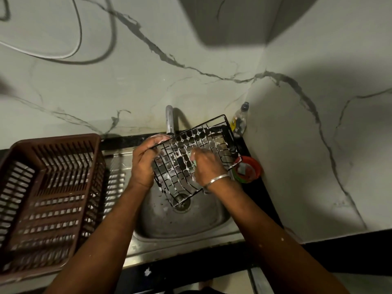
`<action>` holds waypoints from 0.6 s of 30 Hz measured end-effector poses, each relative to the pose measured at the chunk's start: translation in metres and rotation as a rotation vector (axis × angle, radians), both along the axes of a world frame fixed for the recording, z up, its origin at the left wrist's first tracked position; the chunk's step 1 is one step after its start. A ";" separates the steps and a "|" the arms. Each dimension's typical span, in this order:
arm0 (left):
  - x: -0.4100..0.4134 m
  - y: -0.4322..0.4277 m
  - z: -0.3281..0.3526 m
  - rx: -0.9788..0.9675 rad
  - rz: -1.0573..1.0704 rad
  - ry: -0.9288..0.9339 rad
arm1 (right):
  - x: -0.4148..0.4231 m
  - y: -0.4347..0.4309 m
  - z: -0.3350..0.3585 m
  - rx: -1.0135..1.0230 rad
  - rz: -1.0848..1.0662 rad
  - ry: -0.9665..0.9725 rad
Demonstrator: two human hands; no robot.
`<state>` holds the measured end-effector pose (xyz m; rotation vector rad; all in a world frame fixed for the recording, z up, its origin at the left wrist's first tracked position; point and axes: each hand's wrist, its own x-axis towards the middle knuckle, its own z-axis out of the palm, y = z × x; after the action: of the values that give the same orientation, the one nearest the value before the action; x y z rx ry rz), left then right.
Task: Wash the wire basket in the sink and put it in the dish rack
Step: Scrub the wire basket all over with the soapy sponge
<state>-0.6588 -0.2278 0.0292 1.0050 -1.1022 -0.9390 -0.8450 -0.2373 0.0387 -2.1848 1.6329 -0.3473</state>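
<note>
Both my hands are over the sink (184,228), working on the wire basket (180,166). The basket is black and rectangular, and it hangs tilted above the bowl. Its far corner rises toward the wall and its near corner dips over the drain (182,202). White suds cling to much of its grid.

My left hand (142,164) grips the basket's left edge, its fingers (148,146) curled round the rim wire just beside the spout of the faucet (169,120). My right hand (206,165) lies on the mesh near its middle. Its fingers (199,153) are bent round a pale green scrub pad (193,160) and press it against the wires. A thin metal bangle (216,180) sits on that wrist.

To the left, well apart from the basket, the brown plastic dish rack (55,141) stands on the steel drainboard (115,179). To the right, on the black surface (257,198), a red and green tub (253,169) sits close under the basket's right edge. A clear bottle (240,120) with a dark cap stands in the corner behind it, against the marbled wall.
</note>
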 end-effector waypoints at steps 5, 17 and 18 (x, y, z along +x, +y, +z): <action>-0.003 -0.001 0.003 -0.142 -0.033 -0.125 | 0.007 0.014 -0.001 0.224 0.159 -0.024; -0.006 -0.001 -0.004 -0.180 -0.047 -0.228 | 0.004 0.016 -0.008 0.109 0.163 0.219; -0.007 0.000 -0.005 -0.175 -0.053 -0.226 | 0.001 0.016 -0.009 0.129 0.178 0.211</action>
<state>-0.6653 -0.2275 0.0246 0.9575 -1.3809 -0.7685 -0.8441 -0.2213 0.0293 -2.3087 1.5021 0.0402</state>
